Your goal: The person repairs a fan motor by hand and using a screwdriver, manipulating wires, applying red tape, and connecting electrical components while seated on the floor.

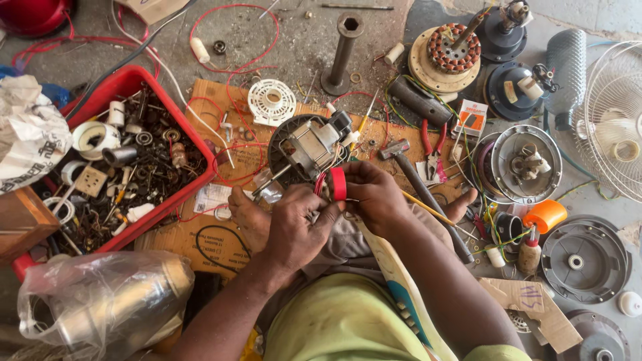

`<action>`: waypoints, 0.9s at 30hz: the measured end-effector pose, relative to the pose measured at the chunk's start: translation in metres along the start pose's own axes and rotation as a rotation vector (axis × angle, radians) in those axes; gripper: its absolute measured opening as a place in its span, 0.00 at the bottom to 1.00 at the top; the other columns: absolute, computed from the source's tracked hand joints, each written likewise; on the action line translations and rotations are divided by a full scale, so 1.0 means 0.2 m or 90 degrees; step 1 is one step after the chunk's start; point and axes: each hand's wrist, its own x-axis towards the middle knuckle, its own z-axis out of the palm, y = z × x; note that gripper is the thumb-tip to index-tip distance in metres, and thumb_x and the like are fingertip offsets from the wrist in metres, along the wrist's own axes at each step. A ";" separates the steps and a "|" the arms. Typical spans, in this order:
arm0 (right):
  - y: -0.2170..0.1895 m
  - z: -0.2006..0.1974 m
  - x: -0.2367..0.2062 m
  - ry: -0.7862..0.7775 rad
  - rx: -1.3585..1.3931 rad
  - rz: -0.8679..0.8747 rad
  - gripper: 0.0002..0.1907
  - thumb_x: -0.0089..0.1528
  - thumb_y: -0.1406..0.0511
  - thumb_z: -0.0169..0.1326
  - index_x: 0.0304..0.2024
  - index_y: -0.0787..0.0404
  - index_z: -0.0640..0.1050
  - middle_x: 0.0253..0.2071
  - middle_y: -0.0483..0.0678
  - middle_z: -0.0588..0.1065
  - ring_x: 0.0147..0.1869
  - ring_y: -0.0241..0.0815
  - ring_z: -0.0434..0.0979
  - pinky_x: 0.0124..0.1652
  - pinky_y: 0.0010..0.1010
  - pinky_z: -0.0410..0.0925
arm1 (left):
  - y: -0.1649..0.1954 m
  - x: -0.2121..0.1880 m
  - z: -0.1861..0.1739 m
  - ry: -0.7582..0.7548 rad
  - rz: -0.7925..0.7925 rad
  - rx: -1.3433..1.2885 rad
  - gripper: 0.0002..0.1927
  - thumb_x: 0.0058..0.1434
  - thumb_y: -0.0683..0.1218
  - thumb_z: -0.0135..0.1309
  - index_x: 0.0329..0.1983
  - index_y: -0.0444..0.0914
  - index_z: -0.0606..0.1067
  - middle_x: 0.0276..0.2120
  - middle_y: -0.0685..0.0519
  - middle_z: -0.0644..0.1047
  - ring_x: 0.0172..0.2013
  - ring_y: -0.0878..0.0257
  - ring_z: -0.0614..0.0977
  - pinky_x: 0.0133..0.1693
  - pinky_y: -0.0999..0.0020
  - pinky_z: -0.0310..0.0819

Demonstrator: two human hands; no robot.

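Seated over the cluttered floor, the person pinches a small red roll of insulating tape (pixel 339 183) in the right hand (pixel 374 197), while the left hand (pixel 289 224) closes on wires beside the grey metal fan motor (pixel 309 147), apparently steadying them.

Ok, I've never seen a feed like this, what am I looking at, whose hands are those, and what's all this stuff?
One camera, worn on a person's head, looks down at their own bare hands over a cluttered work floor. The right hand pinches a roll of red tape; the left hand meets it at some wires beside a small electric motor. At left a red tray holds small parts. A hammer, red-handled pliers, a copper-wound stator and a fan guard lie on the right.
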 end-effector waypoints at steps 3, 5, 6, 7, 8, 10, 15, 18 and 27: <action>0.07 0.01 0.08 0.057 -0.207 -0.165 0.13 0.58 0.78 0.61 0.46 0.67 0.78 0.34 0.49 0.79 0.33 0.32 0.76 0.32 0.24 0.69 | 0.01 0.01 0.01 -0.007 0.023 0.043 0.11 0.59 0.42 0.65 0.25 0.33 0.76 0.27 0.45 0.77 0.32 0.51 0.78 0.35 0.56 0.70; 0.09 0.00 0.09 0.064 -0.257 -0.215 0.13 0.59 0.76 0.63 0.45 0.69 0.79 0.34 0.49 0.79 0.34 0.31 0.75 0.34 0.24 0.70 | 0.01 0.02 0.02 -0.011 0.036 0.070 0.09 0.61 0.42 0.62 0.27 0.33 0.77 0.27 0.45 0.78 0.31 0.51 0.79 0.34 0.56 0.70; 0.09 0.00 0.08 0.050 -0.233 -0.199 0.13 0.59 0.76 0.63 0.46 0.68 0.78 0.35 0.48 0.79 0.35 0.31 0.76 0.35 0.24 0.71 | 0.00 0.02 0.03 -0.015 -0.017 0.048 0.11 0.63 0.43 0.60 0.26 0.34 0.77 0.26 0.46 0.77 0.28 0.55 0.79 0.31 0.59 0.70; 0.08 -0.01 0.06 0.035 -0.209 -0.185 0.13 0.60 0.75 0.63 0.47 0.68 0.78 0.35 0.47 0.79 0.36 0.31 0.77 0.35 0.24 0.72 | 0.00 0.02 0.04 -0.019 -0.070 0.028 0.12 0.65 0.44 0.59 0.26 0.34 0.76 0.25 0.48 0.77 0.25 0.59 0.78 0.29 0.61 0.70; 0.06 -0.03 0.03 0.032 -0.169 -0.166 0.13 0.62 0.73 0.62 0.49 0.67 0.78 0.38 0.47 0.79 0.37 0.32 0.77 0.37 0.25 0.72 | -0.01 0.03 0.05 -0.020 -0.124 0.012 0.14 0.67 0.45 0.57 0.25 0.35 0.75 0.23 0.50 0.77 0.22 0.63 0.78 0.26 0.64 0.70; 0.01 -0.04 -0.07 0.011 -0.090 -0.124 0.15 0.65 0.68 0.61 0.53 0.65 0.76 0.42 0.47 0.80 0.41 0.32 0.78 0.39 0.26 0.72 | -0.03 0.03 0.06 -0.041 -0.312 -0.089 0.19 0.69 0.48 0.55 0.23 0.35 0.74 0.17 0.52 0.72 0.18 0.67 0.71 0.21 0.65 0.62; -0.07 -0.02 -0.24 -0.145 -0.410 -0.340 0.29 0.56 0.71 0.64 0.58 0.64 0.68 0.53 0.50 0.75 0.57 0.38 0.78 0.51 0.31 0.75 | -0.09 0.01 0.06 0.003 -0.475 -0.264 0.19 0.68 0.49 0.56 0.22 0.36 0.71 0.16 0.61 0.69 0.18 0.74 0.66 0.19 0.72 0.59; -0.07 -0.01 -0.26 -0.113 -0.481 -0.399 0.28 0.57 0.71 0.66 0.57 0.65 0.70 0.53 0.52 0.76 0.56 0.41 0.80 0.52 0.32 0.75 | -0.10 0.01 0.06 0.001 -0.418 -0.335 0.16 0.69 0.49 0.57 0.27 0.36 0.73 0.20 0.61 0.70 0.20 0.73 0.67 0.21 0.72 0.61; -0.06 -0.07 -0.29 -0.083 -0.515 -0.409 0.21 0.60 0.69 0.65 0.53 0.61 0.74 0.46 0.46 0.79 0.51 0.39 0.81 0.47 0.32 0.72 | -0.04 0.02 0.00 -0.047 -0.141 -0.098 0.09 0.62 0.44 0.63 0.44 0.36 0.82 0.35 0.50 0.81 0.36 0.63 0.81 0.38 0.66 0.77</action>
